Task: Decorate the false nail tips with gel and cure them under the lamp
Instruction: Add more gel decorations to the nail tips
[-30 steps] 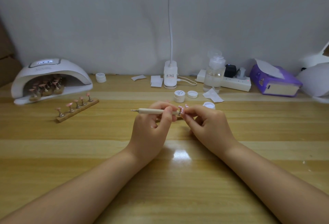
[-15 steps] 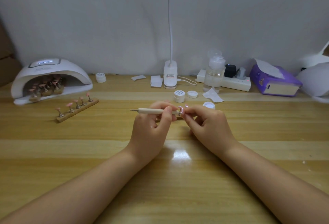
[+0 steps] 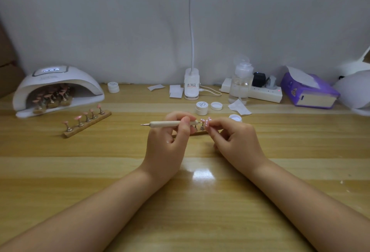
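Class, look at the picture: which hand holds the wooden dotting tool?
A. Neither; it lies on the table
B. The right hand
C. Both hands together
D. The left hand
D: the left hand grips the dotting tool with curled fingers, while the right hand pinches a pink nail tip instead.

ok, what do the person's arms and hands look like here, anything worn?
Both forearms are bare up to the frame edge, no sleeves in view. Left hand and right hand show no gloves, rings, watch or bracelets. No markings visible. Fingernails are too small to judge.
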Available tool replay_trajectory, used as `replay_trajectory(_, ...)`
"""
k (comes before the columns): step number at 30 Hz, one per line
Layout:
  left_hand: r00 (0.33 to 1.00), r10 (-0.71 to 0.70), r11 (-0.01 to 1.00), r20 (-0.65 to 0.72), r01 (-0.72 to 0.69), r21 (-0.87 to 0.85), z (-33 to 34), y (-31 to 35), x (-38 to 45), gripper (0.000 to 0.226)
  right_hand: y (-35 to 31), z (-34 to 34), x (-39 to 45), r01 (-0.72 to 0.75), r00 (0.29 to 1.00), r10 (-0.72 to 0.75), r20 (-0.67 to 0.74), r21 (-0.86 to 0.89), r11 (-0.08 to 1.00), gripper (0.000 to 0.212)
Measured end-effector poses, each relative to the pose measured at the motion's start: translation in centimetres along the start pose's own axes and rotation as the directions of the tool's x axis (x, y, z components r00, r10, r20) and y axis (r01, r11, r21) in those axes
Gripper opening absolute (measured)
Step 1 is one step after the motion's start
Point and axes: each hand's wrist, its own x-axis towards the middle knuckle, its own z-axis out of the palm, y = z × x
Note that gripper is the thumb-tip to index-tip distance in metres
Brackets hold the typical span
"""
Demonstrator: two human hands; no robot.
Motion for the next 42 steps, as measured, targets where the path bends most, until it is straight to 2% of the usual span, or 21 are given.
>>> replay_trajectory(6, 0.999, 0.003, 1.0, -0.045, -0.004, -0.006, -0.2, 0.04, 0.24, 0.019, -0.01, -0.08, 0.09, 0.069, 0.992, -0.071, -0.102, -0.021, 0.997, 0.007)
replay_trajectory(11, 1.0, 0.006, 1.0, -0.028, -0.006, -0.01, -0.17, -0.1, 0.13, 0.019, -0.02, 0.0, 0.03, 0.066, 0.992, -0.068, -0.104, -0.017, 0.998, 0.007)
replay_trajectory(19, 0.992, 0.112, 0.993, 0.05, -0.113, 0.027, 0.0, 0.21, -0.29, 0.014, -0.29, -0.03, 0.05, 0.061, 0.995, -0.063, -0.077, -0.022, 0.998, 0.011)
replay_trajectory(42, 0.99, 0.112, 0.993, 0.081, -0.114, 0.02, 0.11, 0.2, -0.26, 0.015, -0.13, 0.09, -0.01, 0.074, 0.995, -0.074, -0.062, -0.005, 0.997, 0.01)
